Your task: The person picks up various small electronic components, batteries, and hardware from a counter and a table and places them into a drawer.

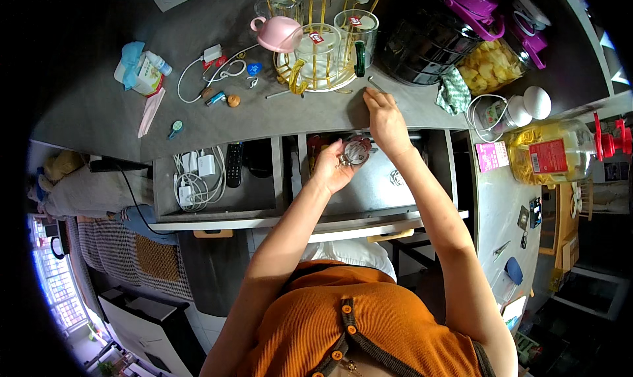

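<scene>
My left hand (330,168) is palm up over the open right drawer. It holds a small round object (356,152) with a pale, printed face, and small metallic pieces (344,160) lie by it in the palm. My right hand (388,121) reaches over the drawer to the grey counter (316,111). Its fingertips are down beside a thin metal rod (376,84) with a bent end; whether they grip it is hidden. Beneath both hands, the right drawer (341,214) contains a flat silvery surface (378,184) with a dark round pattern.
A gold wire rack of glass mugs (316,55) and a pink cup (278,33) stand behind. The left drawer (247,201) holds white chargers (205,164) and a black remote (234,164). A large oil bottle (549,152) is at right, small items (216,98) at left.
</scene>
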A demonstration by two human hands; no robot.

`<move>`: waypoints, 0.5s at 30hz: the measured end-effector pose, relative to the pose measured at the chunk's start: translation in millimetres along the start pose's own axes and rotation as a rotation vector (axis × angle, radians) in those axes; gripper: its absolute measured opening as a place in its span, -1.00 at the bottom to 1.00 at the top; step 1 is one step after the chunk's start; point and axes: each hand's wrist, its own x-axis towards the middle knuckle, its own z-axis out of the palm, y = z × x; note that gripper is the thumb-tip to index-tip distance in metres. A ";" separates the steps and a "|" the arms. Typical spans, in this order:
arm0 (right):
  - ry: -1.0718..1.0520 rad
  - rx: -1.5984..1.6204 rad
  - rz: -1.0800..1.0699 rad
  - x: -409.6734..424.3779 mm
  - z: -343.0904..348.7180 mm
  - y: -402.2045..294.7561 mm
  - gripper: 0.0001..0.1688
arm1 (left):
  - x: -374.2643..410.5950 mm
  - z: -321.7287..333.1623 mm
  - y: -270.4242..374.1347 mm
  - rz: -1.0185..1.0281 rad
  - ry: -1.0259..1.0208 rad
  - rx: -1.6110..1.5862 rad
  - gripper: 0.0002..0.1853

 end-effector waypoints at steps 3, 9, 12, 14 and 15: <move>-0.027 -0.004 -0.043 -6.4 -2.3 -7.2 -0.53 | -2.1 4.0 2.0 0.048 0.061 0.043 -0.62; -0.094 0.146 -0.116 -46.2 -15.8 -53.5 -0.58 | 11.6 -16.4 5.8 0.124 0.134 0.116 -0.61; -0.152 0.329 -0.137 -63.5 -19.6 -71.4 -0.59 | 2.9 -7.4 8.1 0.026 -0.234 -0.001 -0.54; -0.084 0.378 -0.113 -67.3 -14.8 -65.6 -0.60 | 3.8 -7.2 7.3 0.016 -0.210 -0.043 -0.55; -0.048 0.401 -0.101 -66.6 -14.7 -61.8 -0.60 | 3.1 -5.1 7.2 0.011 -0.176 -0.063 -0.55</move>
